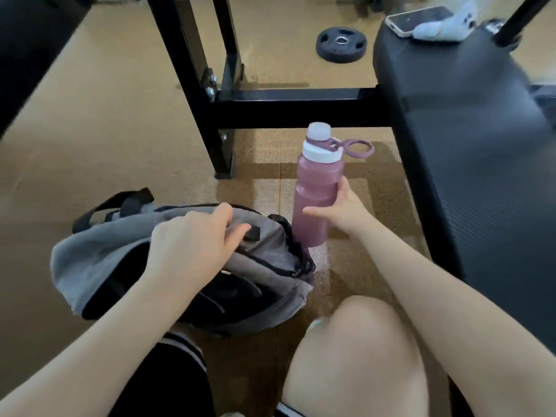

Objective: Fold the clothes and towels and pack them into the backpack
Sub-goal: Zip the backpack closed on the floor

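Note:
A grey backpack with black straps lies on the floor in front of my knees. My left hand rests on its top, fingers bent over the fabric near a black tab. My right hand grips a pink water bottle with a white collar and a purple loop cap, held upright. The bottle's base sits at the backpack's right side, by a side pocket. No clothes or towels show outside the bag except a pale bundle on the bench.
A black padded bench runs along the right, carrying a phone and a pale folded cloth. A black steel frame stands behind the bottle. A weight plate lies on the tan floor.

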Action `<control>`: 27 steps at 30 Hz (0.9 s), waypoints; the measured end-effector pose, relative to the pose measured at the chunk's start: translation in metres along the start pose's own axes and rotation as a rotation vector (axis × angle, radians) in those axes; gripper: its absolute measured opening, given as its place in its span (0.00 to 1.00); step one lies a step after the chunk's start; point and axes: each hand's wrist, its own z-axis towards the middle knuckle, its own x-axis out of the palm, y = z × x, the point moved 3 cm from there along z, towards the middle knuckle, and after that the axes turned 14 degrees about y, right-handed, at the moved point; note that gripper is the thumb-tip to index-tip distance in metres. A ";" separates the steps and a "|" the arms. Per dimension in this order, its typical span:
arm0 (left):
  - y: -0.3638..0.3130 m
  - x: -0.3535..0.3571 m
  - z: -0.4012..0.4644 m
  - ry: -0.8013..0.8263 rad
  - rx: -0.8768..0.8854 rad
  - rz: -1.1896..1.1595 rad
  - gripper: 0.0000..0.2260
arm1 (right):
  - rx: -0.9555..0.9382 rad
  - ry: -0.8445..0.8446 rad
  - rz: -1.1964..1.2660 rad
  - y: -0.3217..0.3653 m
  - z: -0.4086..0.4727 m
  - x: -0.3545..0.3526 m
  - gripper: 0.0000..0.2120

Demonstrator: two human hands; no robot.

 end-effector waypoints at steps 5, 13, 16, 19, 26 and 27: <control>-0.040 -0.004 0.014 0.460 0.064 0.230 0.19 | 0.003 -0.043 0.046 -0.021 -0.014 0.002 0.43; -0.098 0.015 0.068 0.606 0.381 0.605 0.24 | 0.055 -0.142 0.110 -0.057 -0.021 -0.003 0.49; -0.091 0.022 0.069 0.771 0.361 0.394 0.32 | 0.029 -0.133 0.240 -0.062 -0.018 0.000 0.49; -0.096 0.026 0.064 0.929 0.328 0.256 0.30 | 0.021 -0.104 0.267 -0.065 -0.019 0.006 0.40; -0.118 0.077 0.098 1.290 0.226 0.266 0.37 | 0.008 -0.038 0.285 -0.069 -0.025 0.014 0.28; -0.123 0.083 0.101 1.185 0.261 0.308 0.37 | 0.019 -0.061 0.309 -0.074 -0.024 0.013 0.26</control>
